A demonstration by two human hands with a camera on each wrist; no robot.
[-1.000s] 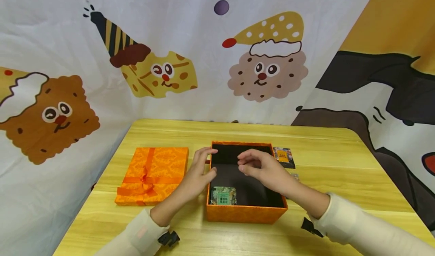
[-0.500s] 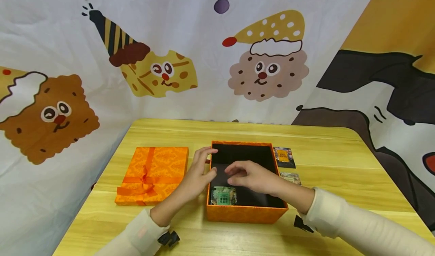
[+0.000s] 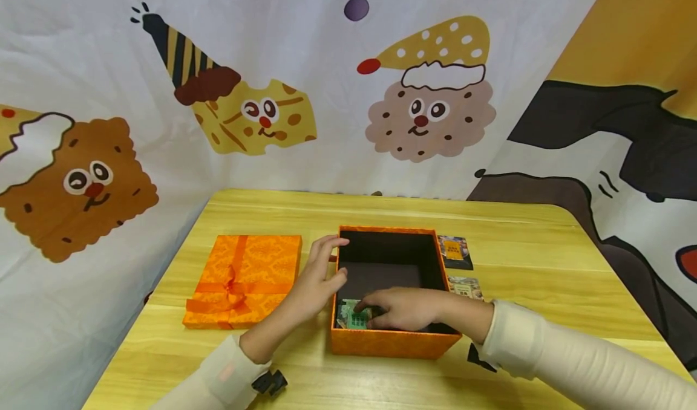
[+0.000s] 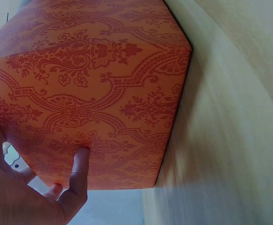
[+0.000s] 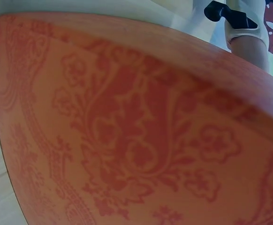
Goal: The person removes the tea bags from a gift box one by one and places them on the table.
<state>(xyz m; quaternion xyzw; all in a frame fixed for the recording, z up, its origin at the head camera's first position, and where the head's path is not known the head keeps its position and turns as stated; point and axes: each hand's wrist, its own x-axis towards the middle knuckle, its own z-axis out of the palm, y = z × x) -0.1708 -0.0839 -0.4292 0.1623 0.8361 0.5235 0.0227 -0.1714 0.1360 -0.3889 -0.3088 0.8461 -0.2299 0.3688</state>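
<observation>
An orange patterned gift box (image 3: pixel 393 344) with a dark inside stands open on the table. At its left wall, my left hand (image 3: pixel 316 277) grips the box, with thumb and index finger over the rim. In the left wrist view, other fingers (image 4: pixel 80 168) press its outer side. My right hand (image 3: pixel 411 308) reaches down into the near part of the box. Its thumb and index fingertips are spread over a small green printed packet (image 3: pixel 348 320) in the near left corner, partly covering it. The right wrist view shows mostly the box's outer wall (image 5: pixel 127 131); the right hand is hidden there.
An orange lid (image 3: pixel 261 259) with a ribbon bow lies left of the box. Right of the box lie a dark printed packet (image 3: pixel 454 251) and a pale printed packet (image 3: pixel 467 287), partly behind the right arm. A cartoon-printed cloth (image 3: pixel 337 174) hangs behind the wooden table (image 3: pixel 523 247).
My right hand has moved left and down from above the middle of the box to the green packet. The pale packet has come more into sight. The left hand has stayed put.
</observation>
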